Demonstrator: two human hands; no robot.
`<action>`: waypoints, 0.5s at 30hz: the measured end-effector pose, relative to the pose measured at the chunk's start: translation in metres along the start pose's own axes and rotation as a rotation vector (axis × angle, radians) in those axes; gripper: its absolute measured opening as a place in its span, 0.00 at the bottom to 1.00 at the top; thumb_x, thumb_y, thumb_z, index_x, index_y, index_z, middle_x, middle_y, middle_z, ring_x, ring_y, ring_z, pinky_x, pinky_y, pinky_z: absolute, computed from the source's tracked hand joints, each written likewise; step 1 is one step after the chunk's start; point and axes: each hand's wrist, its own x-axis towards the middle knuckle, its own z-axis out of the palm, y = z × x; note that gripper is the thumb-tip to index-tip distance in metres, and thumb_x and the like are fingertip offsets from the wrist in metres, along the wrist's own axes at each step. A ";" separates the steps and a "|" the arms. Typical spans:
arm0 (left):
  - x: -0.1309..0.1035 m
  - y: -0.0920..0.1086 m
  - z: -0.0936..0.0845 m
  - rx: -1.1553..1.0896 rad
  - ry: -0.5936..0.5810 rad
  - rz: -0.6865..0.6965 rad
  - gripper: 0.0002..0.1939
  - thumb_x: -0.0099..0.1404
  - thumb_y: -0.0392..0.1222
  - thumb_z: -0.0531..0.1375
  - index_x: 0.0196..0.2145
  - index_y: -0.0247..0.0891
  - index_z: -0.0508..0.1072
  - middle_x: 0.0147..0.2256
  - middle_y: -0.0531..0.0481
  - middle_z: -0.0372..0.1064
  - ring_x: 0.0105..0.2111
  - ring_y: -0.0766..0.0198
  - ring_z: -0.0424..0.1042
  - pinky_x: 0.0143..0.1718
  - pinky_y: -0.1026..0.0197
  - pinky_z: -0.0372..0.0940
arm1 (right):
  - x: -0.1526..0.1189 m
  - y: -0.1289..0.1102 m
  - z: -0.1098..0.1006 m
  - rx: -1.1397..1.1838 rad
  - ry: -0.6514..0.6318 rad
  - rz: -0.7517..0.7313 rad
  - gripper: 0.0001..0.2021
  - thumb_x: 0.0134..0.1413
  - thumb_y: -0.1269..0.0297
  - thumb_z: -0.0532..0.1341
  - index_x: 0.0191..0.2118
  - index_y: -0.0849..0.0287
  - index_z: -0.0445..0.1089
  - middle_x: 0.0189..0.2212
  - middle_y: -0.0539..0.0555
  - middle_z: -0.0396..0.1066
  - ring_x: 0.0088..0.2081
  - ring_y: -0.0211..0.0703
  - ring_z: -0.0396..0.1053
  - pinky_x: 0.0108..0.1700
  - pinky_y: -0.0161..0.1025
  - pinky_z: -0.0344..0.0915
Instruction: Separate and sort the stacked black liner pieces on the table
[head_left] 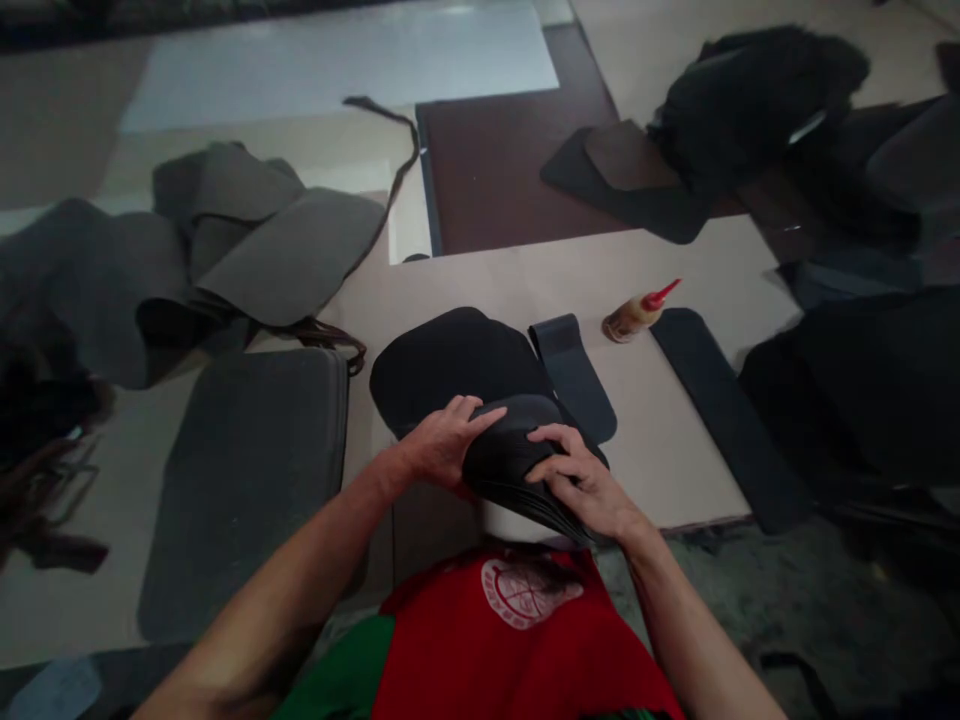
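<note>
Both my hands grip a stack of thin black sheet pieces (pixel 517 440) at the table's front edge, close to my body. My left hand (pixel 448 440) closes on the stack's left side, thumb along the top. On the right side, my right hand (pixel 577 480) has its fingers curled over the stack. The near edges of the layers show one above another. Just beyond lies a rounded black piece (pixel 457 360), partly covered by the stack. A dark strip with a folded-over end (pixel 574 375) lies right behind it.
A glue bottle with a red nozzle (pixel 634 315) lies on the table beside a long dark strip (pixel 727 410). Grey rounded sheets (pixel 247 490) are stacked at left, below loose grey pieces (pixel 292 240). A black heap (pixel 757 100) occupies the far right.
</note>
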 end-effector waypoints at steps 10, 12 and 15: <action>0.000 -0.001 0.002 0.001 0.008 0.002 0.69 0.37 0.65 0.74 0.70 0.43 0.47 0.61 0.32 0.52 0.58 0.38 0.59 0.54 0.40 0.67 | 0.000 -0.006 -0.012 0.014 -0.171 -0.012 0.10 0.63 0.58 0.62 0.42 0.52 0.80 0.66 0.54 0.59 0.69 0.57 0.46 0.70 0.61 0.43; 0.000 -0.001 0.002 0.007 0.013 0.004 0.69 0.37 0.64 0.74 0.70 0.42 0.47 0.60 0.32 0.52 0.57 0.38 0.59 0.55 0.40 0.66 | 0.000 -0.007 -0.012 0.015 -0.152 -0.019 0.10 0.64 0.58 0.61 0.41 0.52 0.80 0.65 0.55 0.60 0.68 0.56 0.48 0.70 0.61 0.44; 0.000 0.000 0.001 0.008 0.009 0.003 0.70 0.36 0.63 0.75 0.70 0.43 0.47 0.61 0.32 0.52 0.57 0.39 0.59 0.54 0.41 0.67 | 0.001 -0.006 -0.009 -0.007 -0.095 -0.026 0.10 0.65 0.62 0.59 0.41 0.52 0.79 0.63 0.55 0.64 0.66 0.54 0.53 0.69 0.61 0.46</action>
